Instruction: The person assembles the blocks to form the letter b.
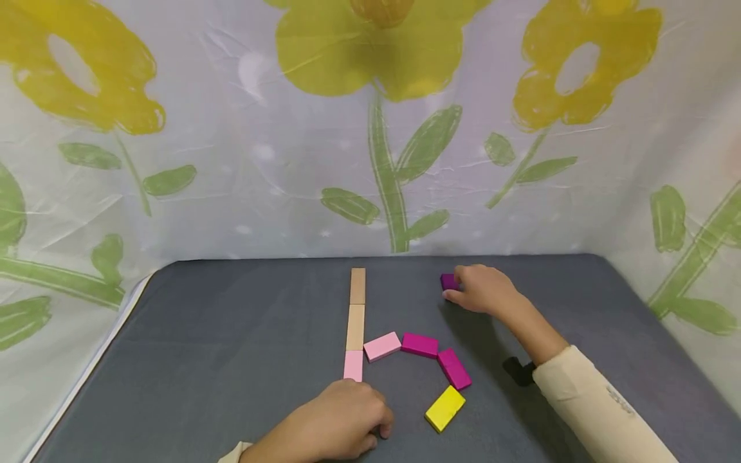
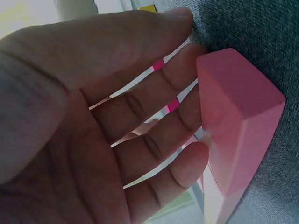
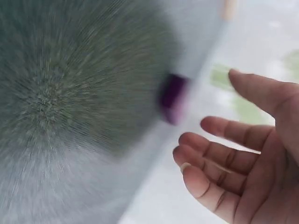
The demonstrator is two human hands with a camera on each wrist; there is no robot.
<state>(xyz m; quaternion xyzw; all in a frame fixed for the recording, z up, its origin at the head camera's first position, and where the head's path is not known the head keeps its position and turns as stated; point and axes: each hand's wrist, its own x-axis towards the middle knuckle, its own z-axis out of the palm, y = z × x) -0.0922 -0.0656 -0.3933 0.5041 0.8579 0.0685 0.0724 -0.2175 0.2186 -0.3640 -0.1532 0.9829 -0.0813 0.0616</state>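
My left hand [image 1: 338, 418] rests low at the front end of a straight row of blocks. In the left wrist view its loosely bent fingers touch the side of a pink block [image 2: 252, 102], with nothing gripped between thumb and fingers. Far to the right, my right hand [image 1: 483, 289] is at a dark purple block [image 1: 448, 281], partly covering it in the head view. The right wrist view shows that purple block [image 3: 174, 99] blurred, in front of the spread thumb and relaxed fingers [image 3: 219, 133], with a gap between.
Two light wood-coloured blocks [image 1: 356, 308] continue the row toward the back. From it curves an arc: a light pink block [image 1: 383, 347], two magenta blocks [image 1: 420, 345] and a yellow block [image 1: 445, 409]. A flower-printed cloth [image 1: 260, 161] hangs behind the dark grey tabletop [image 1: 231, 334].
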